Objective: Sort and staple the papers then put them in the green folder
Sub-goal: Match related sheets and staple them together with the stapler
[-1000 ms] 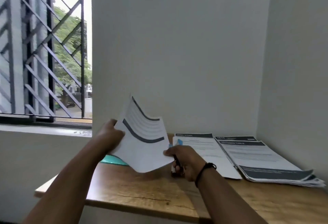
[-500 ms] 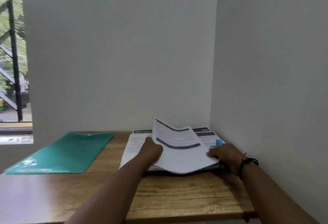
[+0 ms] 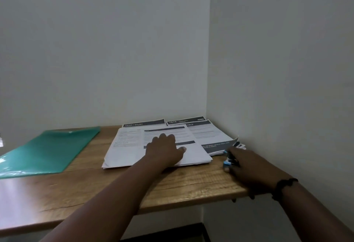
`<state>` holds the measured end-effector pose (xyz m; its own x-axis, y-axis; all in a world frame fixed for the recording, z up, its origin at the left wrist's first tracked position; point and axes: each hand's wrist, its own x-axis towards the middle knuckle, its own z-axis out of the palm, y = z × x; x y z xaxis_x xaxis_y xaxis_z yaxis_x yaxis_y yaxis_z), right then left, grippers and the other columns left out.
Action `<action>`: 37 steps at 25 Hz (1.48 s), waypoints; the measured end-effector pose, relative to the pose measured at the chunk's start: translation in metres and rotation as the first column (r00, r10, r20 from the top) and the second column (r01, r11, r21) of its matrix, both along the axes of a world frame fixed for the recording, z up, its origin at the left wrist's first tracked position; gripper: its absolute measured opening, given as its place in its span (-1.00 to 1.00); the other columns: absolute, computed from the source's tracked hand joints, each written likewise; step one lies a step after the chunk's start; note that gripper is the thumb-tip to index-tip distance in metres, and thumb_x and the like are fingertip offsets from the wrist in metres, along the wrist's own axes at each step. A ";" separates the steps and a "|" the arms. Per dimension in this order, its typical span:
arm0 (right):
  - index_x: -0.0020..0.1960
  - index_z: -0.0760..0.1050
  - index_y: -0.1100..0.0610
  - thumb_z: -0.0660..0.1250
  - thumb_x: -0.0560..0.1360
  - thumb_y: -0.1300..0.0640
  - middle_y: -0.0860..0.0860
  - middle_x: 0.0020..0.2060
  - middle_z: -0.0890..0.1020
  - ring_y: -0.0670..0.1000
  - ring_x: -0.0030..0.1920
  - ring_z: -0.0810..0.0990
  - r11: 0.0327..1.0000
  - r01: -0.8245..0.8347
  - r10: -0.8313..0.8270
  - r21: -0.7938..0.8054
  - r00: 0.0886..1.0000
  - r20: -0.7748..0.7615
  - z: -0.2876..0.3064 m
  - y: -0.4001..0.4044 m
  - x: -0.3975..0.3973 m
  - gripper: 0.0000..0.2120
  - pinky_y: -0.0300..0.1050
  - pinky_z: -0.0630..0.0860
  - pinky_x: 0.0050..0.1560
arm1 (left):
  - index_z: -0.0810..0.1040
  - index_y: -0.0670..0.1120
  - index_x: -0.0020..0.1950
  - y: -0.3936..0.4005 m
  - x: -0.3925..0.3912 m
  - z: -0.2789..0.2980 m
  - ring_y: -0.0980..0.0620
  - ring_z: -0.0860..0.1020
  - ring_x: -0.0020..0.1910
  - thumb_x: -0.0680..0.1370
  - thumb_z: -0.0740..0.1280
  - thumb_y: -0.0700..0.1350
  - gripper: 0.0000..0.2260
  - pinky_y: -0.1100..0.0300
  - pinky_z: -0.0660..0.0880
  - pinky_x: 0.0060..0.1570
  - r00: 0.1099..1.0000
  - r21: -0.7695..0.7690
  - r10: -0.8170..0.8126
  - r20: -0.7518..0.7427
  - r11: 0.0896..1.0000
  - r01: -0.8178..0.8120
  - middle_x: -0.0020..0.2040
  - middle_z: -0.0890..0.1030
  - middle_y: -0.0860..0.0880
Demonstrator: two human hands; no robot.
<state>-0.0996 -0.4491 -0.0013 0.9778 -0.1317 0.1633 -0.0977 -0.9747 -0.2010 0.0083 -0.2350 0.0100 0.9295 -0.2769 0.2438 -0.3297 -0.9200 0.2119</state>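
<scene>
Since half a second ago: the sheet set that the left hand point(image 3: 165, 150) held lifted and curved is now flat on the near paper stack point(image 3: 134, 151), with the left hand resting on top, fingers straight and spread, pressing, not gripping. The right hand point(image 3: 249, 167) has moved off the papers to the counter point(image 3: 115, 188) near its right front corner, fingers curled around a small blue stapler point(image 3: 229, 160) that sits on the wood just beside the right-hand pile point(image 3: 214, 138). A dark bracelet point(image 3: 283, 186) is on the right wrist. The view has shifted a bit; the window seen earlier is now almost out of frame.

Surface: wooden counter with visible grain, set into a room corner, with plain white walls point(image 3: 115, 50) behind and to the right.

Counts: two hands; one green folder point(image 3: 47, 151), translucent, lying flat and closed at the left of the counter, well apart from the papers; two paper piles side by side at the back right corner, overlapping slightly, with the left pile's top sheets skewed; sheet count per pile cannot be told. One stapler. Dark header bands show on the printed sheets; the text is mostly too small to read.
</scene>
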 end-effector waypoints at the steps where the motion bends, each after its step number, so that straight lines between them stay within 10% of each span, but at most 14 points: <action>1: 0.24 0.35 -0.09 0.28 0.51 -0.14 -0.11 0.25 0.48 -0.04 0.20 0.44 1.000 0.003 -0.003 -0.022 1.000 -0.013 0.000 -0.004 -0.003 -0.66 -0.08 0.39 0.15 | 0.38 -0.02 0.40 -0.009 -0.005 -0.006 -0.11 0.37 0.34 0.55 0.19 0.27 -0.47 -0.04 0.36 0.29 0.999 0.012 -0.036 0.006 0.999 0.036 0.36 0.41 -0.06; 9: 0.41 0.29 -0.23 0.32 0.46 -0.20 -0.11 0.38 0.37 -0.02 0.38 0.32 0.997 0.012 0.003 0.079 0.983 -0.182 0.007 -0.020 -0.015 -0.46 -0.01 0.29 0.37 | 0.42 0.01 0.36 -0.018 -0.019 -0.019 -0.08 0.37 0.31 0.53 0.14 0.34 -0.45 -0.01 0.35 0.27 0.996 -0.031 -0.074 0.052 0.997 0.076 0.33 0.42 -0.03; 13: 0.03 0.51 -0.13 0.29 0.41 -0.30 -0.21 -0.01 0.58 -0.07 0.03 0.57 0.965 0.101 -0.143 0.241 0.976 0.162 0.014 0.012 0.008 -0.68 -0.05 0.48 0.12 | 0.34 -0.05 0.42 0.020 -0.005 -0.003 -0.15 0.31 0.37 0.51 0.16 0.35 -0.37 -0.06 0.33 0.29 0.991 -0.041 0.124 -0.045 0.991 -0.125 0.39 0.34 -0.10; 17: -0.06 0.46 0.03 0.26 0.40 -0.30 -0.05 -0.07 0.63 0.04 0.00 0.60 0.944 0.188 -0.213 0.271 0.975 0.066 0.008 0.051 0.047 -0.61 -0.09 0.49 0.01 | 0.28 -0.12 0.44 0.055 0.009 -0.001 -0.15 0.37 0.35 0.48 0.26 0.31 -0.30 0.01 0.37 0.25 0.949 -0.104 0.262 -0.173 0.954 -0.282 0.38 0.36 -0.15; 23: -0.14 0.40 0.08 0.29 0.40 0.08 0.05 -0.14 0.54 0.09 -0.11 0.52 0.911 0.242 -0.256 0.334 0.967 -0.003 0.004 0.056 0.087 -0.90 -0.15 0.48 -0.12 | 0.37 -0.18 0.26 0.067 0.022 0.003 -0.09 0.52 0.10 0.49 0.40 -0.12 -0.60 0.19 0.45 -0.07 0.920 -0.442 0.139 -0.366 0.845 -0.303 0.11 0.55 -0.12; 28: -0.02 0.49 0.04 0.27 0.40 0.28 -0.03 -0.13 0.52 0.07 -0.08 0.56 0.723 0.031 -0.343 0.690 0.883 0.319 0.014 0.030 0.095 -0.78 -0.09 0.54 -0.13 | 0.41 -0.11 0.30 0.041 0.023 0.014 -0.03 0.49 -0.04 0.47 0.27 -0.38 -0.57 0.21 0.45 -0.19 0.944 -0.774 -0.129 -0.303 0.612 -0.165 0.03 0.50 -0.10; 32: -0.13 0.57 0.05 0.29 0.43 0.26 0.08 -0.04 0.64 0.18 -0.06 0.63 0.742 0.074 -0.389 0.667 0.857 0.337 0.016 -0.004 0.103 -0.85 0.12 0.60 0.00 | 0.44 -0.14 0.35 0.000 0.031 0.012 -0.10 0.50 0.22 0.48 0.27 -0.31 -0.57 0.14 0.47 0.10 0.974 -0.681 -0.172 -0.148 0.732 0.026 0.29 0.48 -0.13; 37: -0.18 0.58 0.13 0.30 0.43 0.17 0.07 -0.12 0.65 0.13 -0.07 0.60 0.871 0.344 -0.425 0.352 0.887 0.183 0.004 -0.043 0.098 -0.90 -0.20 0.42 -0.17 | 0.39 -0.13 0.33 -0.026 0.044 -0.007 -0.10 0.42 0.31 0.54 0.27 -0.08 -0.63 0.10 0.39 0.27 0.969 -0.283 -0.100 -0.225 0.959 0.033 0.33 0.47 -0.10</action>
<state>-0.0014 -0.4917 0.0028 0.7712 -0.5704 0.2826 -0.3602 -0.7571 -0.5451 0.0523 -0.2609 0.0026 0.9511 -0.2933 0.0968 -0.2985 -0.7925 0.5319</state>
